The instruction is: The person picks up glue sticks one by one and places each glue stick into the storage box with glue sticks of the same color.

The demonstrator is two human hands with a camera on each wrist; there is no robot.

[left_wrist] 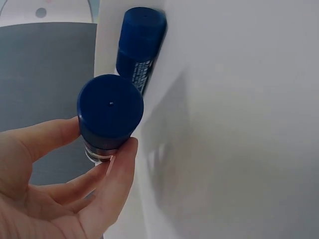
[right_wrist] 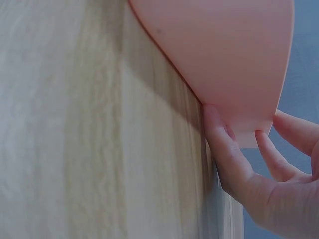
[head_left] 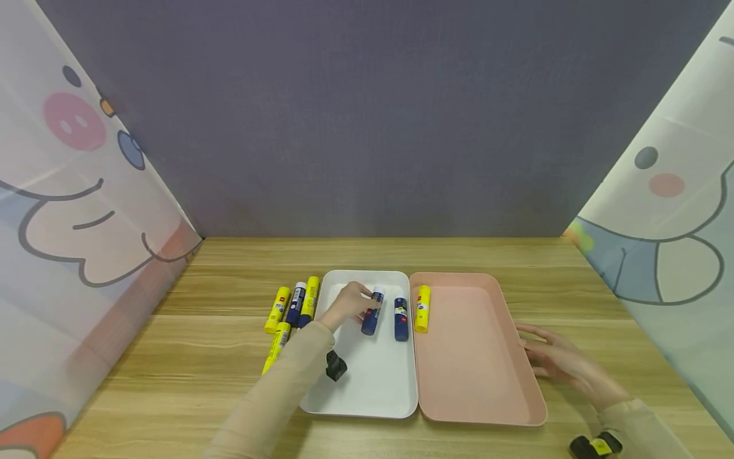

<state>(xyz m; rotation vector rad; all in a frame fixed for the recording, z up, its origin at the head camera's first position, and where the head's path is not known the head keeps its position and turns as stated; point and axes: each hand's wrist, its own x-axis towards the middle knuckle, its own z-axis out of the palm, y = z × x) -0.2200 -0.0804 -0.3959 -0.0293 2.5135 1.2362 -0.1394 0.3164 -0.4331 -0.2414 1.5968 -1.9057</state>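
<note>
My left hand point(head_left: 348, 304) pinches a dark blue glue stick point(head_left: 373, 312) between thumb and fingers, over the white tray point(head_left: 367, 408). In the left wrist view the held glue stick point(left_wrist: 110, 107) turns its round blue end to the camera. A second blue glue stick point(head_left: 401, 320) lies in the white tray along its right wall. A yellow glue stick point(head_left: 422, 309) lies in the pink tray point(head_left: 476, 376), near its left wall. My right hand point(head_left: 559, 360) touches the outer right side of the pink tray, its fingertips point(right_wrist: 214, 113) against the wall and rim.
Left of the white tray, several yellow and blue glue sticks point(head_left: 277, 310) lie on the wooden table point(head_left: 189, 357), partly behind the left forearm. Both trays stand side by side, touching. A dark grey panel point(head_left: 378, 127) rises behind, with cartoon-printed sheets point(head_left: 74, 166) at the sides.
</note>
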